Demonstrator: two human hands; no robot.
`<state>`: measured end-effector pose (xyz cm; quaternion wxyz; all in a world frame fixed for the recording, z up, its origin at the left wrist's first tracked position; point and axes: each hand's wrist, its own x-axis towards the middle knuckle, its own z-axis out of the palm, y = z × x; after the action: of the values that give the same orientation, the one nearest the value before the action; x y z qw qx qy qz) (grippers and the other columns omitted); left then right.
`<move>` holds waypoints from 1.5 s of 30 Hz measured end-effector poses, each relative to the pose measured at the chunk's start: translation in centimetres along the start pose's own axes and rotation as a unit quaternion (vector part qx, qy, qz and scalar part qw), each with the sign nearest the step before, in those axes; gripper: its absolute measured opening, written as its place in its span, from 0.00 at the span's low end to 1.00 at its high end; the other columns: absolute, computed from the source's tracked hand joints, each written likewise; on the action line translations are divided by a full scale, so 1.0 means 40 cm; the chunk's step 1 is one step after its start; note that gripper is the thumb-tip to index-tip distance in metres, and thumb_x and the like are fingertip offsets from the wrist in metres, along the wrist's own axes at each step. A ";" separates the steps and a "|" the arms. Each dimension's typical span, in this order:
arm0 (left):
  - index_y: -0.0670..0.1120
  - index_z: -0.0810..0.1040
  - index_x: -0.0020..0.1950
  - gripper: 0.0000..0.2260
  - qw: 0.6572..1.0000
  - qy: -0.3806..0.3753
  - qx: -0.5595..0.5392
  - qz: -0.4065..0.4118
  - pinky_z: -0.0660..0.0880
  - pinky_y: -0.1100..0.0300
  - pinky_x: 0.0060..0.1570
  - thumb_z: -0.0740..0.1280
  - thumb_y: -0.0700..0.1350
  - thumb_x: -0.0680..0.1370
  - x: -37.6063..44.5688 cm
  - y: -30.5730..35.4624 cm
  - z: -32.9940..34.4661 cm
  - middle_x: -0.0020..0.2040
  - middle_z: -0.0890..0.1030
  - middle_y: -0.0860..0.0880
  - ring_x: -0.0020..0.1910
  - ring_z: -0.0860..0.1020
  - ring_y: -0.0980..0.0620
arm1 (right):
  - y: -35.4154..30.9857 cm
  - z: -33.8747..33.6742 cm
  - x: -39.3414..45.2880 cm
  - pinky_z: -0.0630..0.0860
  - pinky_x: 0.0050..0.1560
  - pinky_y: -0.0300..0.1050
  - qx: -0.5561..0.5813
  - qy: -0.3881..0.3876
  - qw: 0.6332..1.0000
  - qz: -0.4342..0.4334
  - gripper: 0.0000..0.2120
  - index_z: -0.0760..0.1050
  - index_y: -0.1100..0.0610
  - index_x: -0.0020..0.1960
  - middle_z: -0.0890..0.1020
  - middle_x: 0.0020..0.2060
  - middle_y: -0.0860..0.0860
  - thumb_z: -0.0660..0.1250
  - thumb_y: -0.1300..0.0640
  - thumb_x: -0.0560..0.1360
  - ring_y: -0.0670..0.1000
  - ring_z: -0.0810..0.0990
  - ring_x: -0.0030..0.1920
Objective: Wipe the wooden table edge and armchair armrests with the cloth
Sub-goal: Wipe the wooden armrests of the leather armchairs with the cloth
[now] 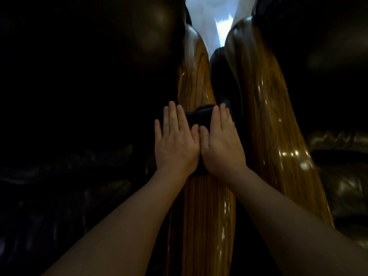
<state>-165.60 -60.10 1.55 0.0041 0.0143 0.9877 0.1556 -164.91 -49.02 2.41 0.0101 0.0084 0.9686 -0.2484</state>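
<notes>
A dark cloth (200, 117) lies across a glossy wooden armrest (201, 206) that runs away from me in the middle of the view. My left hand (176, 142) and my right hand (222, 144) rest flat on the cloth side by side, thumbs touching, fingers together and pointing forward. Both palms press the cloth onto the wood. A second wooden armrest (268, 120), of the neighbouring armchair, runs parallel on the right. The table edge is not in view.
Dark leather cushions (83, 80) of one armchair fill the left; another dark leather seat (338, 156) is on the right. A narrow dark gap (223, 82) separates the two armrests. A bright floor patch (215, 20) shows at the top.
</notes>
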 end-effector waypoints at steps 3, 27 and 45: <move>0.42 0.41 0.77 0.27 1.000 -0.002 0.005 -0.004 0.41 0.48 0.74 0.39 0.55 0.81 0.045 0.004 -0.001 0.78 0.40 0.43 0.76 0.38 0.49 | 0.001 -0.006 0.049 0.48 0.77 0.52 0.011 -0.017 1.000 0.003 0.30 0.44 0.61 0.78 0.47 0.79 0.57 0.46 0.47 0.83 0.52 0.44 0.78; 0.41 0.41 0.77 0.28 0.999 0.001 -0.007 -0.037 0.42 0.47 0.74 0.43 0.55 0.82 0.186 0.005 -0.008 0.78 0.42 0.43 0.76 0.41 0.48 | -0.010 0.002 0.204 0.48 0.76 0.57 0.032 -0.016 0.999 0.035 0.31 0.45 0.60 0.78 0.49 0.79 0.57 0.47 0.45 0.82 0.54 0.46 0.78; 0.42 0.44 0.77 0.27 0.999 0.014 -0.028 0.017 0.50 0.46 0.74 0.43 0.55 0.82 -0.214 -0.019 0.027 0.78 0.44 0.42 0.77 0.44 0.48 | -0.012 0.051 -0.250 0.52 0.76 0.57 -0.046 0.072 0.995 0.054 0.30 0.49 0.60 0.78 0.53 0.78 0.58 0.45 0.45 0.82 0.54 0.49 0.78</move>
<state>-157.07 -60.73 0.32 -0.0119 0.0287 0.9825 0.1838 -154.89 -50.52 1.10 -0.0461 0.0778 0.9753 -0.2016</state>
